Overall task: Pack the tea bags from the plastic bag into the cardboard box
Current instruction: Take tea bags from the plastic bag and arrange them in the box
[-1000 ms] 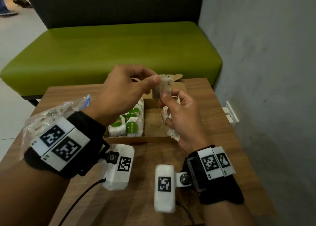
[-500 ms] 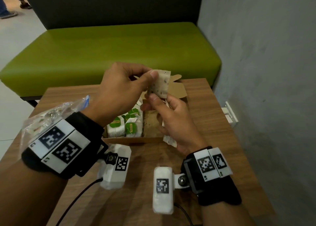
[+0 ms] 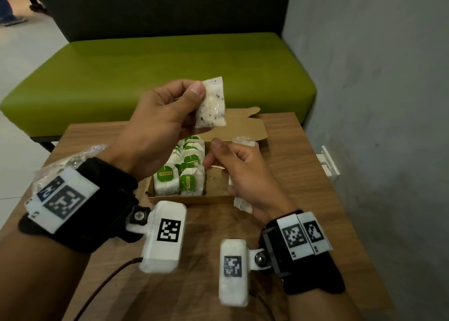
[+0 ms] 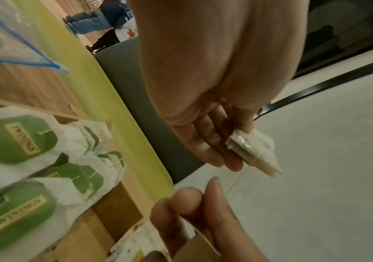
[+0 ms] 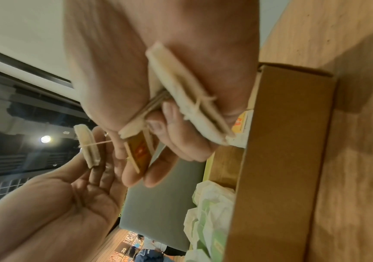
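Head view: left hand pinches a tea bag above the cardboard box, right hand clutches spare bags and pinches its tag; string between them looks taut, so pulling apart could tear it.

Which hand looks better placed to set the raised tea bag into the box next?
Likely the left hand: it alone pinches the raised tea bag above the cardboard box. The right hand already holds several tea bags and the tag.
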